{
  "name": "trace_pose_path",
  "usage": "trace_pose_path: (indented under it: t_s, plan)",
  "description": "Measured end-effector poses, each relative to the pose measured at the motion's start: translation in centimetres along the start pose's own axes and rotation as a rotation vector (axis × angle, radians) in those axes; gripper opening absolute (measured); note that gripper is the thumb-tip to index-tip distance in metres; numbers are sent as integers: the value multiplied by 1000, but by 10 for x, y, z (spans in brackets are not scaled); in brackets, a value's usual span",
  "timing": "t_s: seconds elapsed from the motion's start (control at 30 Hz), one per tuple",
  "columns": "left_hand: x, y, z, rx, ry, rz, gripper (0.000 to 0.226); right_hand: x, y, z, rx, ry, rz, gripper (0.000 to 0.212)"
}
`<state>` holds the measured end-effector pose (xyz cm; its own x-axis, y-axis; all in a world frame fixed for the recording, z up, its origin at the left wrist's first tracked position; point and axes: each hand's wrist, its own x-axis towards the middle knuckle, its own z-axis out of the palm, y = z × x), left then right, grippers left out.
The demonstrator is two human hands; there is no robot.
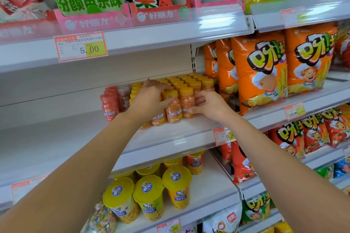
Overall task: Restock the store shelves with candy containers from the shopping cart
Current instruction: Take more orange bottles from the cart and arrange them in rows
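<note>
On the shelf [170,134], a candy bottle [173,108] is clasped by the curled left hand [151,96] and a neighbouring bottle [187,104] is pinched by the right hand [210,106] beside it; placement seems underway, with both likely to be pushed flush against the rows [189,81] beyond the hands.

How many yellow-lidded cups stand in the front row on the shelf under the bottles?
3: left cup, middle cup, right cup, side by side. Rear cups are partly hidden by the shelf above.

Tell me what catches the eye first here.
The left hand and right hand grip yellow-capped candy bottles at the front of the middle shelf. To their right stand big orange snack bags. On the shelf below sit yellow-lidded cups.
</note>
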<state>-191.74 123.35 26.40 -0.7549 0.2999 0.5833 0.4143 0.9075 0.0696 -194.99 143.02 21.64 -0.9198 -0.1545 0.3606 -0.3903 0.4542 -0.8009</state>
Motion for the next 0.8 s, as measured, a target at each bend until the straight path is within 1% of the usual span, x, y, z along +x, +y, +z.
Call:
trace_pose_path:
  t_s: [0.1,0.17,0.33,0.5,0.53,0.6,0.67,0.7,0.73,0.77,0.8]
  plan:
    - [-1,0,4,6,-48,-9,58,-1,3,0,44,24,20,54]
    - [-1,1,7,22,-72,-13,64,-2,4,0,74,29,24,53]
    - [1,2,12,68,-52,-45,64,-4,4,0,96,43,30,50]
    - [-1,11,7,113,-86,-54,67,-7,1,0,74,32,35,50]
    - [-5,15,4,96,-56,-48,65,-8,0,-1,65,38,41,50]
    - [-21,26,0,27,65,0,54,-13,-5,-3,82,105,52,49]
    - [-47,42,-2,-87,195,69,35,-25,-11,-5,115,235,6,40]
    - [-65,51,-2,-155,230,94,24,-34,-14,-6,111,297,-42,34]
    - [-83,59,0,-232,232,111,15,-46,-17,-7,86,336,-90,28]
    - [-102,66,3,-307,210,116,16,-60,-18,-6,57,347,-129,25]
    - [-121,72,8,-364,176,110,22,-74,-18,-6,26,325,-155,27]
